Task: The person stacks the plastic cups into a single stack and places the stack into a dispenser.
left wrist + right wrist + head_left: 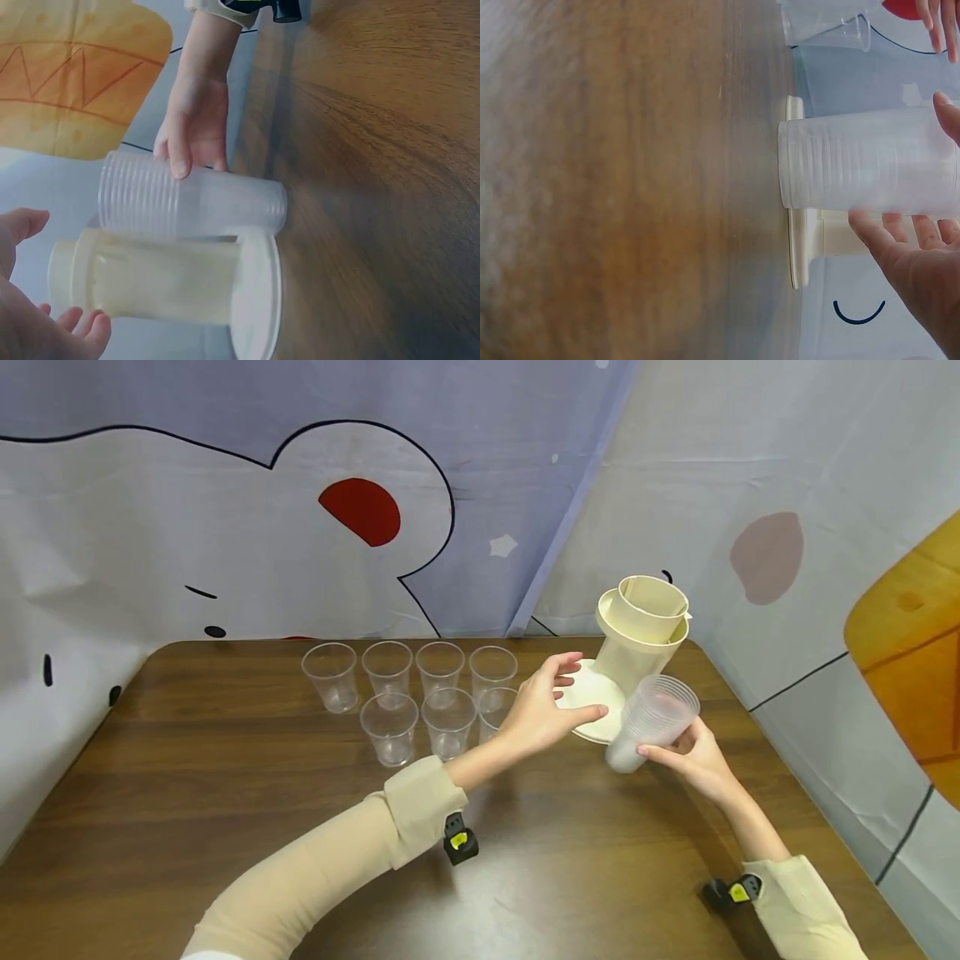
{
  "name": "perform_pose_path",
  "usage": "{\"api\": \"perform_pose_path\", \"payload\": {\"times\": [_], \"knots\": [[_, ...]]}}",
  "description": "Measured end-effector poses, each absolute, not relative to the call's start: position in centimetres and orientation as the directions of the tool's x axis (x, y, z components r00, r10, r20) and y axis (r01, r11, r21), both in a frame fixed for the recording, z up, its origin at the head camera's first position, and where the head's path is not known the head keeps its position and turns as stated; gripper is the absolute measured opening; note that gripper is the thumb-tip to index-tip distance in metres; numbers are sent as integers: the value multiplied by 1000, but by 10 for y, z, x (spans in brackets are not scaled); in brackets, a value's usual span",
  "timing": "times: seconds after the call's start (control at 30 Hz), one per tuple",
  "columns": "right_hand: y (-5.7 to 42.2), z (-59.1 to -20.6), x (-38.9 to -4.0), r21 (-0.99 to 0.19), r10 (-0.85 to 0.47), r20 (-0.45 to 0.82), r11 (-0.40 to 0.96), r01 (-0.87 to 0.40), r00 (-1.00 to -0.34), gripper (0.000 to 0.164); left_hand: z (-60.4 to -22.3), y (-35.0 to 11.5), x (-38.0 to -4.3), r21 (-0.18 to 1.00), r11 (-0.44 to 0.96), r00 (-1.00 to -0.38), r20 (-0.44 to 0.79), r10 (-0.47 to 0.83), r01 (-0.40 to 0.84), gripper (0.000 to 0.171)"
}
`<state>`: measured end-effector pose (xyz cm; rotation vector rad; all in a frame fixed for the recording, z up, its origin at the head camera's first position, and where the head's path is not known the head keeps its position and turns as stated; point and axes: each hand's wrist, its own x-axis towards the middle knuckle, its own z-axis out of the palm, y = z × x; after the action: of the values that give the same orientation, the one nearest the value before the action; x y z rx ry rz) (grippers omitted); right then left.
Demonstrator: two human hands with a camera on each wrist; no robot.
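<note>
My right hand (701, 764) grips a nested stack of clear plastic cups (651, 723) by its side, the rims facing up and leaning slightly right. Thumb and fingers lie on opposite sides of the stack (870, 161) in the right wrist view. My left hand (542, 708) holds nothing; its thumb and fingers are spread apart, left of a cream cup holder (633, 656). That holder is a tube on a round base (259, 300), standing just behind the stack. In the left wrist view, part of my left hand (34, 319) shows beside the holder's top end.
Several clear plastic cups (390, 727) stand upright in two rows left of the holder; my left hand and forearm partly cover the front right one. Everything stands on a brown wooden table (225, 793). A printed cloth (225, 552) hangs behind and along the right side.
</note>
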<state>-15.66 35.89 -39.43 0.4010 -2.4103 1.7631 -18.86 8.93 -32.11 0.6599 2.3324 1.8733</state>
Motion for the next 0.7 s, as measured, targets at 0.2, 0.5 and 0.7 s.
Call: {"api": "perform_pose_path", "payload": {"times": [0.2,0.5,0.7], "knots": [[358,-395,-156,-936,-141,260,208,-285,-955,64,-318,72,-188,944,108,-900,257,351,311,69],[358,-394,-153,-940,-134,258,194,-280,-957,62,-315,43,-188,942,86,-911,288,293,325,70],[358,-395,-152,-943,-135,255,186,-277,-957,62,-316,21,-186,947,44,-921,297,251,317,70]]}}
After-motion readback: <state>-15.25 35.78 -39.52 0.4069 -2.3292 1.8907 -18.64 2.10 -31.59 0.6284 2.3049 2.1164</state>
